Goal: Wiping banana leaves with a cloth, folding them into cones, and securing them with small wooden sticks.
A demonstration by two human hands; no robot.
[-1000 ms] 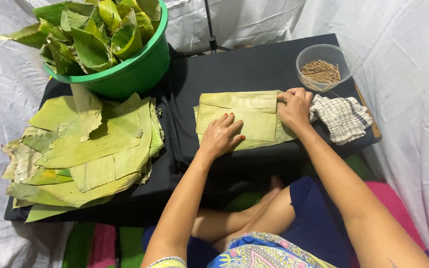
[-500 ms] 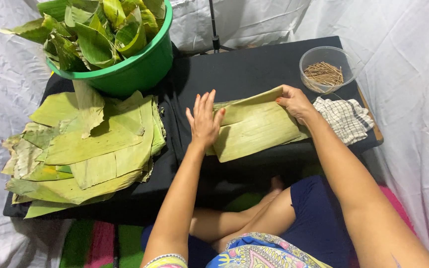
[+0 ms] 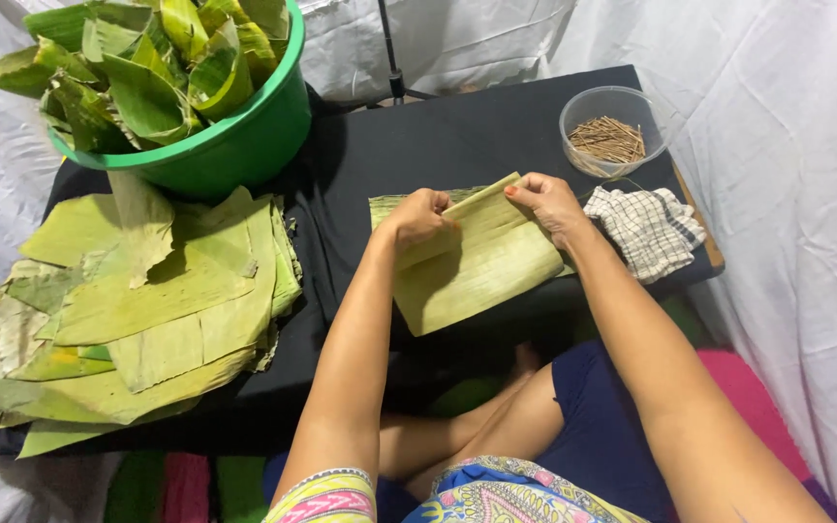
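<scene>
Basically, both hands were pinched on the far edge of the banana leaf piece point(image 3: 477, 266), mid-table: left hand point(image 3: 418, 215), right hand point(image 3: 546, 201). Risk: the leaf could've split along its ribs if folded too hard.

A green tub point(image 3: 234, 145) of folded leaves, a loose leaf pile point(image 3: 138, 310), a clear bowl point(image 3: 573, 107) of sticks and a checked cloth point(image 3: 649, 228) sit on the black worktop point(image 3: 457, 136).

head view: worn on the head, looking steeply down, 12 o'clock forward, close above the black table point(image 3: 457, 136).
</scene>
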